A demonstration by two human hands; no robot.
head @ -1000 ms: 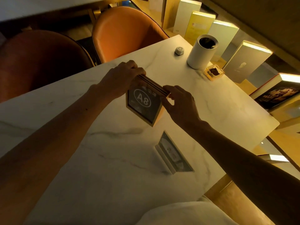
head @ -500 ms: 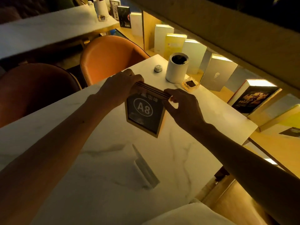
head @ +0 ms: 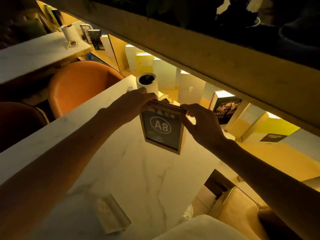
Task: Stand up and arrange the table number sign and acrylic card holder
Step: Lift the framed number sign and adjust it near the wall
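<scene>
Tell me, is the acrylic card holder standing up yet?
No. The acrylic card holder lies flat on the table, untouched near the front edge.

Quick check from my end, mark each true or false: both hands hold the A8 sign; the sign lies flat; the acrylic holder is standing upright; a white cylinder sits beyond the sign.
1. Both hands hold the A8 sign: true, left hand and right hand grip its top edge.
2. The sign lies flat: false, it is upright.
3. The acrylic holder stands upright: false, it lies on the table nearer the person.
4. A white cylinder sits beyond the sign: true.
</scene>
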